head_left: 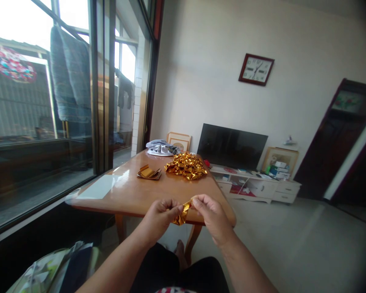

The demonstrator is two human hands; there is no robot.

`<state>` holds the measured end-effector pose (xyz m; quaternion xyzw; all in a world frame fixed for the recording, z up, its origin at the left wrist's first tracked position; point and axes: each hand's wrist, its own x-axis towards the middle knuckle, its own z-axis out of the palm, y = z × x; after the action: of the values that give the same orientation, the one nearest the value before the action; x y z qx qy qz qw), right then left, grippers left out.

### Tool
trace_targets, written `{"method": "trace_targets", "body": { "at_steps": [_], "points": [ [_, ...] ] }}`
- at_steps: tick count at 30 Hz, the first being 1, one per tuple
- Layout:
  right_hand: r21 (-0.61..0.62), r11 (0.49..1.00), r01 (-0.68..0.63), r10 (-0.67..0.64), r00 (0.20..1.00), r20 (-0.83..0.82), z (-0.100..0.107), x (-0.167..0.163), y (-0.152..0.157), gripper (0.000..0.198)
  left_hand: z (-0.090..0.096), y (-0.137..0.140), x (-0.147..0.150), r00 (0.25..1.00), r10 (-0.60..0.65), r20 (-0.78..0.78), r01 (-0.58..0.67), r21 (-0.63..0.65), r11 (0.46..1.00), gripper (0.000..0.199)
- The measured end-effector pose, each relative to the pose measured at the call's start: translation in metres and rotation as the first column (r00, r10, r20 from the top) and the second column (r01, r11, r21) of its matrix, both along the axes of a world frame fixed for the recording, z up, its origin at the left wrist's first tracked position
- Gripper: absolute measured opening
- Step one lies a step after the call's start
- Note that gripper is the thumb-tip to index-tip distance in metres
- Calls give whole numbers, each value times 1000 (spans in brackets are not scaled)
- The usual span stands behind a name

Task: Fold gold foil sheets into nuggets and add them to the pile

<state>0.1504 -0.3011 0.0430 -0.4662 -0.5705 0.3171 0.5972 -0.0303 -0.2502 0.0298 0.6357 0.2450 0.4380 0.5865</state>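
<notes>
Apparent folding step: left grip point(162, 215) and right grip point(212, 211) clamp gold foil point(186, 208), creases indistinct; next move likely: press evenly.

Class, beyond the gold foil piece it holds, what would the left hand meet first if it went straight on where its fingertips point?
Most likely the right hand, which pinches the gold foil piece just past the left hand's fingertips, though exact depth is hard to judge.

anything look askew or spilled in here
Nothing looks spilled or really askew. The rectangular brown-framed wall clock and black flat-screen television look tilted, but both slope alike, so probably the camera is tilted. The shiny gold foil pieces lie heaped on the brown wooden table.
</notes>
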Motion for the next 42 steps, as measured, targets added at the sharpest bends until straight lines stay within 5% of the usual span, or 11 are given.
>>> {"method": "trace_targets", "body": {
  "at_steps": [6,18,32,36,42],
  "points": [
    [233,933,275,-304,948,96,-8,-12,-2,23,-10,2,6,989,137,56,-138,28,990,33],
    [268,906,327,-376,913,158,-13,-26,-3,20,-7,-10,14,931,362,42,-361,240,901,25],
    [229,913,338,-361,930,64,-13,-30,-2,16,-6,-17,19,779,625,-48,-477,602,641,19],
    [123,973,197,-177,971,-158,-14,-33,0,16,-6,-16,18,807,590,-35,-457,595,661,19],
    [-38,999,3,-21,878,-478,-19,-29,8,23,-9,-14,19,842,538,-48,-410,593,693,21]
  ]
}}
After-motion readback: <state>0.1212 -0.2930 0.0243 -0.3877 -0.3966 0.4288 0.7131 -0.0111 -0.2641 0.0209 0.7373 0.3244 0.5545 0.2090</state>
